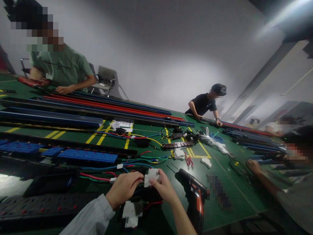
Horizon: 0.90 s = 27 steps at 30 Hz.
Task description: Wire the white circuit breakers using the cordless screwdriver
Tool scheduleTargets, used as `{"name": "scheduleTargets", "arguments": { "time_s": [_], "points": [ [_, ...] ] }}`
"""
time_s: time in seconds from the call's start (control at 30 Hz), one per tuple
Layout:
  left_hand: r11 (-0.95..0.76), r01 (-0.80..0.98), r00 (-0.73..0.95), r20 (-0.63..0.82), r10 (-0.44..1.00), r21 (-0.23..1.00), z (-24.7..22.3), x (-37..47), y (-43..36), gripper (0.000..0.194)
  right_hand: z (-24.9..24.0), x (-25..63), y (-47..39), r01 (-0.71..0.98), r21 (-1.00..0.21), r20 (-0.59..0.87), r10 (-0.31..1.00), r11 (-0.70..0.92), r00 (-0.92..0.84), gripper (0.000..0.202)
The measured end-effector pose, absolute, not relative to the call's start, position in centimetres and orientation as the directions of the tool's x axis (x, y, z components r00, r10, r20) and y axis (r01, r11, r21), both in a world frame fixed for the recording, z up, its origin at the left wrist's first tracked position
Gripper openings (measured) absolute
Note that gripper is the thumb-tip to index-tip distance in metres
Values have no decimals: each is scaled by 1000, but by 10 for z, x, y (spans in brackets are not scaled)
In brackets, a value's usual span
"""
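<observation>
My right hand (164, 188) grips a white circuit breaker (148, 179), its thumb lying across the front. Close to the breaker's left side, my left hand (126, 188) is closed in a pinch. Whatever its fingers hold is hidden. Another white breaker (132, 212) sits just below my hands, with a red wire (154, 203) beside it. Red, green and blue wires (97, 176) run from the left toward my left hand, and a white tag hangs on some of them.
A cordless drill (195, 192) lies right of my hands. Beyond are small red-handled parts (189, 162), white breakers (179, 154), and a plastic bag (212, 142). Blue socket strips (88, 155) and long rails (117, 110) fill the left. Co-workers are across the table and at right.
</observation>
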<state>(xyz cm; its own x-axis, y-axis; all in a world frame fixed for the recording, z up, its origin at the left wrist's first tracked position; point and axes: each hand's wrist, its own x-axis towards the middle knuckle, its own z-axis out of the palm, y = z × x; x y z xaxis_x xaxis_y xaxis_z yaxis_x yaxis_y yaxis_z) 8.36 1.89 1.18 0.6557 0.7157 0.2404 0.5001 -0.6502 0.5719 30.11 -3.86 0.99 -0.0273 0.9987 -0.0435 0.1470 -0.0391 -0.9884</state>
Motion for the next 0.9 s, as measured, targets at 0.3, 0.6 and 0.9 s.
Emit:
{"name": "scheduleTargets", "arguments": {
  "time_s": [0.3, 0.6, 0.9],
  "points": [
    [-671, 470, 689, 236, 685, 573, 8, 83, 17, 34, 15, 298, -46, 321, -942, 93, 995, 97, -28, 27],
    [-649, 495, 690, 192, 698, 578, 15, 88, 16, 25, 32, 301, -59, 387, -917, 35, 988, 92, -153, 40],
    [-682, 505, 702, 208, 681, 529, 20, 90, 14, 23, 18, 437, -130, 650, -619, 234, 687, -441, 689, 40]
  ]
}}
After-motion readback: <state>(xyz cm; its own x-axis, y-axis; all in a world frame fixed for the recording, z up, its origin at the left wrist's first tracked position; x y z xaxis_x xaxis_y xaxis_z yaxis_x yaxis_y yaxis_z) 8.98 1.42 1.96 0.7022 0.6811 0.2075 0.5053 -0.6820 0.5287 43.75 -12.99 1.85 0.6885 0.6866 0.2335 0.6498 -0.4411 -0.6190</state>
